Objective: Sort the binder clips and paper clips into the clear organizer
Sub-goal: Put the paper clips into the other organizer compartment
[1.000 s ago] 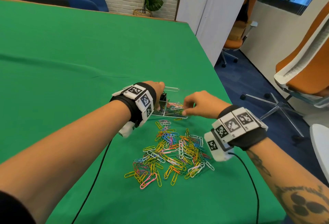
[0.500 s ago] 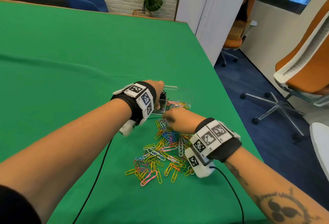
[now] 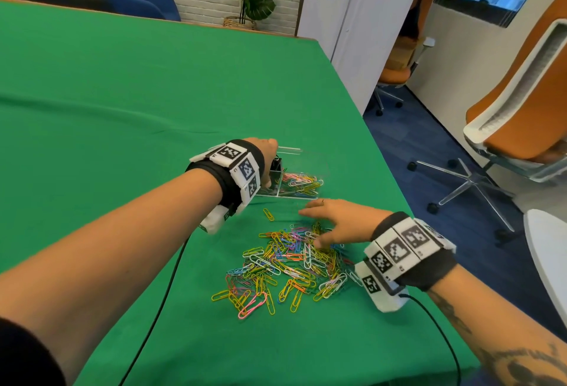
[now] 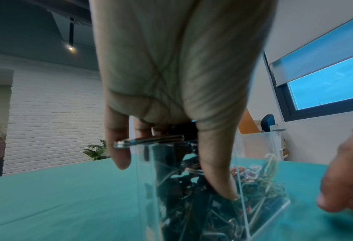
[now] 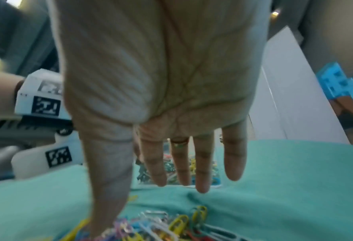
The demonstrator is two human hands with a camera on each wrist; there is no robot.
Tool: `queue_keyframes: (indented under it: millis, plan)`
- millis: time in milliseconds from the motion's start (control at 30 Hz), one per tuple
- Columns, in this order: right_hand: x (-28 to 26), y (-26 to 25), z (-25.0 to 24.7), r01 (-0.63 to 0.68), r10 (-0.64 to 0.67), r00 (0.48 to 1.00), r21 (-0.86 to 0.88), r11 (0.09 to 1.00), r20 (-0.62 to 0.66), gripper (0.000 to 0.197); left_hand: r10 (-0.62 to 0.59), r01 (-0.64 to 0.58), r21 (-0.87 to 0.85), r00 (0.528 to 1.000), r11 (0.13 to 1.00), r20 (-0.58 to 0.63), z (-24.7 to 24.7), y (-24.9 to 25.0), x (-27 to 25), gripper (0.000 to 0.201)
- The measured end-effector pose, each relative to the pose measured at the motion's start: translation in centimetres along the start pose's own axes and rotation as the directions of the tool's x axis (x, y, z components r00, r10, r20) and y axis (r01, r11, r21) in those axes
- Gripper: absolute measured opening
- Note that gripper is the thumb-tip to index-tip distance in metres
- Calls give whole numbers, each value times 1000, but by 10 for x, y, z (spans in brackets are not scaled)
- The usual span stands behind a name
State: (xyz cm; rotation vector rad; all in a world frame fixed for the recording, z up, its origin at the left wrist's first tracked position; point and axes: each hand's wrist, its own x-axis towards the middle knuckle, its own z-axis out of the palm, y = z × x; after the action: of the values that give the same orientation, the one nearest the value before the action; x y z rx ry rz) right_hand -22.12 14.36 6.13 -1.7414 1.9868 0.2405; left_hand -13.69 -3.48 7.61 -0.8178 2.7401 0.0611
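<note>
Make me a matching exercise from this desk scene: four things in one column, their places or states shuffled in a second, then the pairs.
Things
1. left hand
2. right hand
3. pile of paper clips
4. lone yellow clip

Places or states
A. apart on the cloth, between pile and organizer
B. fingers spread over the pile
C. loose on the green cloth
D. holding the organizer's wall

Pairs: 1-D, 2-B, 3-C, 4-A

The left hand [image 3: 266, 152] was farther away, its fingers [image 4: 117, 146] pointing down with the thumb apart from them. The right hand [image 3: 339, 220] was nearer and to the right, palm down, with its fingers [image 5: 200, 164] stretched out straight and spread. Both forearms reached forward.
</note>
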Motion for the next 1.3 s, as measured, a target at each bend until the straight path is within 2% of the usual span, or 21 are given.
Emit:
queue_keyframes:
  millis: [100,167,233,433,500,567,633,700,767,900,1133,1300]
  plan:
    - [-2,-4,12,-103,107,993,-78,992,48,100,-2,2,2,1000,1000,-5,0,0,-1,70]
    - [-1,-12,19,-97,100,995,-89,991,31,103,-1,1,-1,1000,1000,-4,0,0,-1,70]
    - [1,-19,22,-77,76,997,-81,994,-4,95,0,0,-5,1000,1000,-9,0,0,-1,69]
    - [3,-22,22,-88,85,995,-64,994,-56,52,-1,1,-8,1000,1000,-6,0,1,-2,68]
    - [2,-19,23,-81,74,993,-72,994,-89,44,-4,4,-12,1000,1000,-3,0,0,-2,68]
    - [-1,-15,24,-89,82,989,-49,995,-125,47,-2,2,-13,1000,1000,-5,0,0,-2,68]
    - [-7,-13,24,-139,129,978,-49,989,-163,61,0,0,-11,1000,1000,-6,0,1,-2,68]
    - [-9,-13,26,-212,192,966,-109,971,-173,76,-1,1,-17,1000,1000,-2,0,0,-3,68]
    - [-9,-17,30,-260,236,958,-143,955,-166,80,0,-1,-15,1000,1000,-3,0,0,-3,68]
    - [0,-29,31,-261,247,957,-72,963,-153,65,6,-6,-9,1000,1000,-12,0,0,-3,68]
    - [4,-29,25,-200,188,969,-62,978,-160,40,6,-6,-19,1000,1000,-11,0,-1,-3,69]
    - [1,-12,10,-113,126,977,85,990,-173,28,8,-8,-14,1000,1000,-6,0,0,-2,70]
